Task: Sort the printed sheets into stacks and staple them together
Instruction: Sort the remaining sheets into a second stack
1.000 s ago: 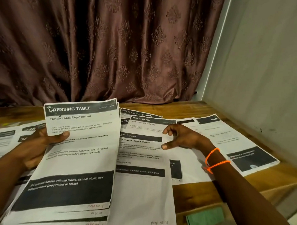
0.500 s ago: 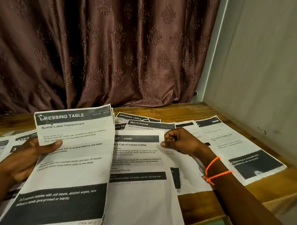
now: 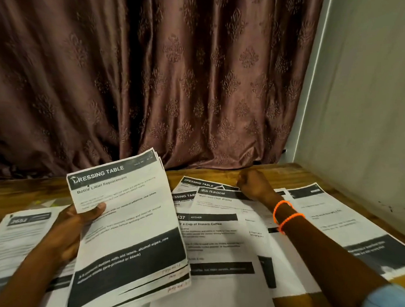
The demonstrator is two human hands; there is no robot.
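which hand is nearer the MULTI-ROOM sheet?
Right. The right hand sits at the far right corner of the MULTI-ROOM sheet, fingers curled there. The left hand is off to the left, gripping the DRESSING TABLE stack.

Two bare forearms, no sleeves to wrist. Right wrist: orange beaded bracelet (image 3: 285,216), wound in two thin loops. Pale blue sleeve edge (image 3: 388,297) at right upper arm.

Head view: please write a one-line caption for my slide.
Left hand holds a "Dressing Table" stack; right hand reaches among sheets on the table.
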